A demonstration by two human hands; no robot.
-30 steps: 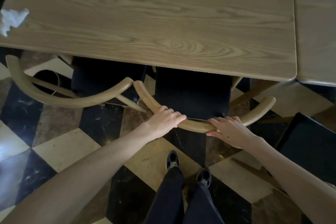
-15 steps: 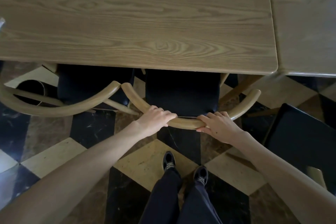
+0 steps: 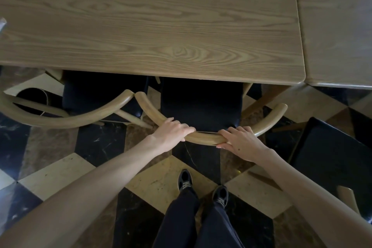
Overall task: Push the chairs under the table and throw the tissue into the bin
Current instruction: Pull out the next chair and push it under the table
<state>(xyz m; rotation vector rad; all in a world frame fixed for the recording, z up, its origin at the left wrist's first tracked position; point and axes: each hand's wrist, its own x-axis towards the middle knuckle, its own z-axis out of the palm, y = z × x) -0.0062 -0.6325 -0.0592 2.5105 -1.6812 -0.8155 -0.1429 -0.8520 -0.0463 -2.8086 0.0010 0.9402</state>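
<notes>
A wooden chair with a curved back rail [image 3: 205, 138] and a black seat [image 3: 201, 104] stands in front of me, its seat partly under the wooden table [image 3: 153, 26]. My left hand [image 3: 173, 132] and my right hand [image 3: 239, 142] both grip the middle of that rail, a short gap between them. A second chair [image 3: 80, 119] of the same kind stands to the left, its seat also partly under the table. A sliver of the white tissue [image 3: 2, 23] lies on the table at the left frame edge. A round dark bin [image 3: 32, 96] sits on the floor under the left chair's rail.
A third chair's black seat [image 3: 334, 157] stands out from the tables at the right. A second wooden table [image 3: 338, 26] adjoins the first on the right. The floor is chequered black, cream and brown marble [image 3: 60, 173]. My feet [image 3: 201, 187] stand just behind the chair.
The middle chair has slid forward under the table with both hands on its rail. My view has shifted right, so the tissue is nearly out of frame.
</notes>
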